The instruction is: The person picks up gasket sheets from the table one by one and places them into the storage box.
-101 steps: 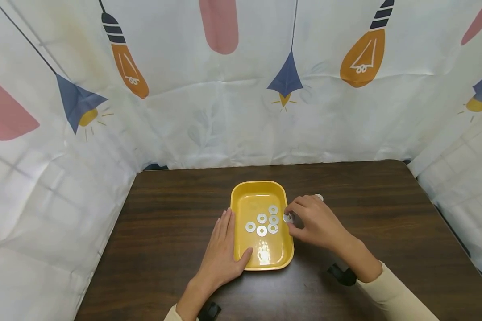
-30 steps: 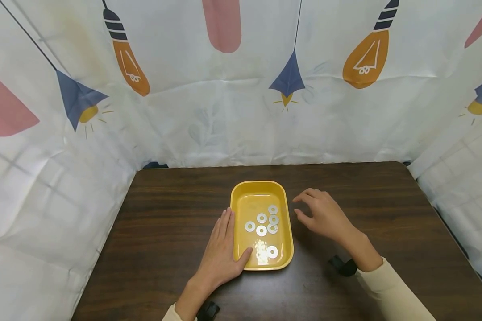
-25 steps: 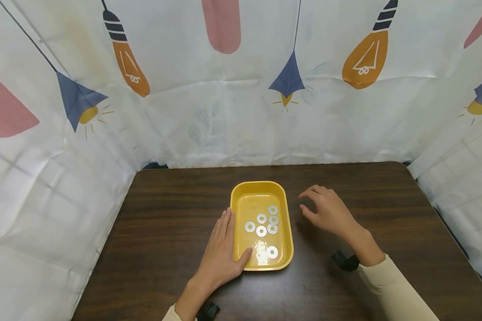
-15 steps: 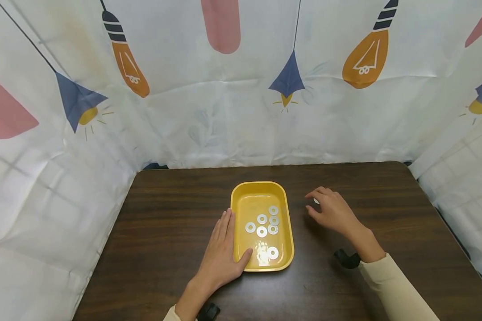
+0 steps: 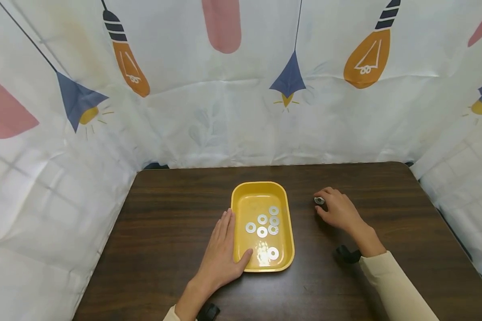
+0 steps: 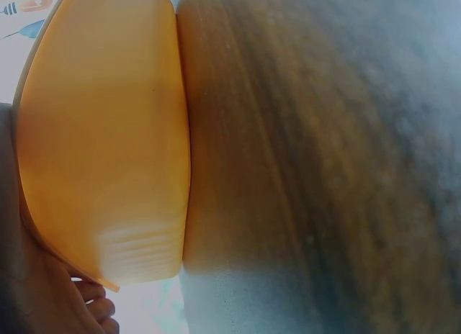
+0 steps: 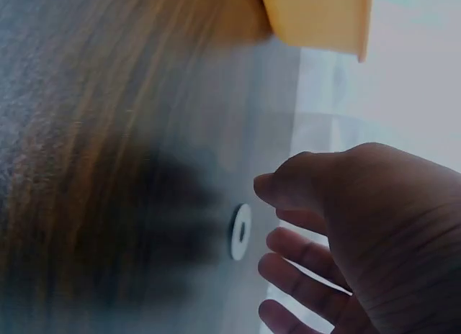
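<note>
A yellow tray (image 5: 281, 263) lies on the dark wooden table, with several flat metal washers (image 5: 262, 232) spread over its floor. My left hand (image 5: 221, 249) rests along the tray's left edge, fingers straight and thumb over the rim near the front corner. To the right of the tray, one loose washer (image 5: 319, 200) lies on the table. My right hand (image 5: 339, 211) is over it, thumb and fingertips on either side of the hole-centred disc. In the right wrist view this washer (image 7: 241, 232) lies flat, with a gap between it and the fingers (image 7: 292, 269).
The dark table (image 5: 176, 214) reaches back to a white patterned curtain (image 5: 241, 120) that hangs around it. A black wrist strap device (image 5: 347, 255) is on the right wrist, another black device (image 5: 209, 311) on the left.
A washer held by my right hand has been put into the front of the tray. The right hand then moved right, away from the tray, to the loose washer. The left hand stayed still.
</note>
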`<control>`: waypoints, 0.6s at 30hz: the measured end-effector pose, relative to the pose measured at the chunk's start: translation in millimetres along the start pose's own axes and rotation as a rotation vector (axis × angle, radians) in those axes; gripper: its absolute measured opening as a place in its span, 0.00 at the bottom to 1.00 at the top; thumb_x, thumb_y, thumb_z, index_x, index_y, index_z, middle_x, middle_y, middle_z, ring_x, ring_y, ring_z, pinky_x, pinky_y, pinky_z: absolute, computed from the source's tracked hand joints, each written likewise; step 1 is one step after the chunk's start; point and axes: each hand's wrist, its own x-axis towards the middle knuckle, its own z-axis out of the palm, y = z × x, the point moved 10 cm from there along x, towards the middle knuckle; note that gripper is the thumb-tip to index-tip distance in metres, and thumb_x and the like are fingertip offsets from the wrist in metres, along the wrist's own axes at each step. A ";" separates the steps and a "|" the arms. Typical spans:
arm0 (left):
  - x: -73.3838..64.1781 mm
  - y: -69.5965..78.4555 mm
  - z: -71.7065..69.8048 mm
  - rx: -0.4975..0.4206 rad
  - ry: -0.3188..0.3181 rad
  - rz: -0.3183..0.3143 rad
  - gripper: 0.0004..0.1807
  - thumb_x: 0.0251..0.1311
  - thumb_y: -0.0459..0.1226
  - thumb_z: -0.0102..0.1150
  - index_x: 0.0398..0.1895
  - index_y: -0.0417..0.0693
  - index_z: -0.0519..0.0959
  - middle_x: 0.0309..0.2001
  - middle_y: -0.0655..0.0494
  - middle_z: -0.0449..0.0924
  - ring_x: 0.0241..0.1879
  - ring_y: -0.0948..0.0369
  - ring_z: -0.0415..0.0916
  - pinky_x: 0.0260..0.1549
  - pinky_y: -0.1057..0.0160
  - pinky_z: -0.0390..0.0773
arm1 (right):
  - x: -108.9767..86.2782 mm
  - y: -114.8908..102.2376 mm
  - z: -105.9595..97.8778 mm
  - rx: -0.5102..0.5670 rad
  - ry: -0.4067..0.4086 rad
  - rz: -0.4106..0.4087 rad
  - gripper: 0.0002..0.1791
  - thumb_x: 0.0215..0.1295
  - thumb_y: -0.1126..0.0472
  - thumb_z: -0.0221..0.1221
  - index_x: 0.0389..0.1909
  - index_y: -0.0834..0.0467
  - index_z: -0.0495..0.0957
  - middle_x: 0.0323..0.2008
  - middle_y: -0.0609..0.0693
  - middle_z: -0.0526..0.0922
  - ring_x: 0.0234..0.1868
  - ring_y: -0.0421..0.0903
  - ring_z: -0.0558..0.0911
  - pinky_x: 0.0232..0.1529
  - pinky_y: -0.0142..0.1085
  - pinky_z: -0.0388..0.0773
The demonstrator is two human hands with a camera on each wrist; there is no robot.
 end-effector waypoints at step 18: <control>0.1 -3.0 4.7 -0.009 -0.049 -0.028 0.58 0.65 0.58 0.63 0.87 0.42 0.44 0.89 0.50 0.40 0.88 0.54 0.40 0.83 0.58 0.42 | -1.3 10.8 13.2 -0.021 0.010 -0.010 0.20 0.67 0.65 0.67 0.59 0.66 0.84 0.60 0.66 0.83 0.58 0.69 0.83 0.54 0.65 0.82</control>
